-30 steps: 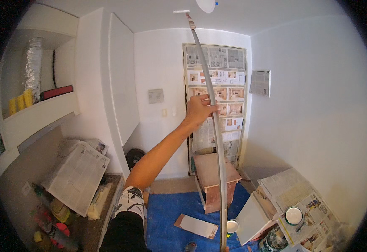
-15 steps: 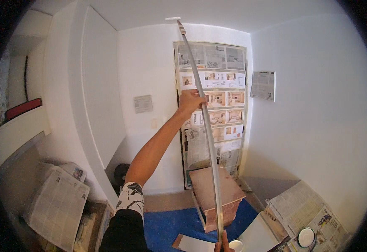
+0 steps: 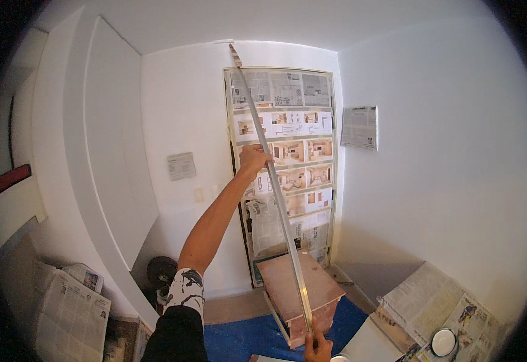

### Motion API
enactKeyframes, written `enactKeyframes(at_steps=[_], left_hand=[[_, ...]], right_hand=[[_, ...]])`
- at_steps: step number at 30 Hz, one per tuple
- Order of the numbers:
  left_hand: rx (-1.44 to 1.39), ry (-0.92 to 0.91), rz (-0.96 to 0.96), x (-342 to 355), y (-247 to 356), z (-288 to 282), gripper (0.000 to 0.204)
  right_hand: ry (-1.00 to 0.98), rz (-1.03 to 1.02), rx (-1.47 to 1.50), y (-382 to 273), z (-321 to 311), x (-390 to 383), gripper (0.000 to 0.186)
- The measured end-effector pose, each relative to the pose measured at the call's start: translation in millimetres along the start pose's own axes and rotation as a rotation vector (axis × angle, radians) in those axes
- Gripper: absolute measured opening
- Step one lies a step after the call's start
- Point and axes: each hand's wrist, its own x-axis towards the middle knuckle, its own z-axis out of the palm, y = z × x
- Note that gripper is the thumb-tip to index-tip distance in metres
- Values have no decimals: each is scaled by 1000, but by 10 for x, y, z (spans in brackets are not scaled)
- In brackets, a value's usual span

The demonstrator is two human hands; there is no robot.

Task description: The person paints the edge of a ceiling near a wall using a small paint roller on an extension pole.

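Both hands are gripping one long, slim, grey metallic pole (image 3: 280,205): the left hand (image 3: 255,158) is clasping it around the middle, while the right hand (image 3: 318,349), partly cut off, is holding its near, lower end. The pole is slanting up toward the far left, its reddish-brown striped tip (image 3: 236,55) and a short white bar (image 3: 223,41) standing near the line where the white far wall (image 3: 185,108) is meeting the pale ceiling (image 3: 227,18); whether they are touching it cannot be told.

With so much length lying beyond the left hand, a slight twist of the right could be swinging the tip widely, scraping the ceiling or tearing the tall far panel covered in newspaper and printed sheets (image 3: 303,120). The left arm is reaching far out, so tiring could be letting the pole dip. Below, the reddish-brown box-shaped stand (image 3: 300,274) is sitting close behind the near end; a downward slip could be knocking it. To the near right, a round, white, dark-rimmed container (image 3: 443,342) is resting on spread newspaper (image 3: 420,289), where a sideways jerk could be tipping it.
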Motion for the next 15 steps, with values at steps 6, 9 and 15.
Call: enactKeyframes(at_steps=[6, 9, 15], left_hand=[[-55, -13, 121, -350, 353, 157, 33], [-63, -33, 180, -807, 666, 276, 34], [-34, -100, 253, -2236, 1530, 436, 30]], right_hand=[[-39, 62, 43, -77, -428, -260, 42], [-84, 155, -10, -281, -874, -650, 44], [-137, 219, 26, -499, -1703, -1850, 46]])
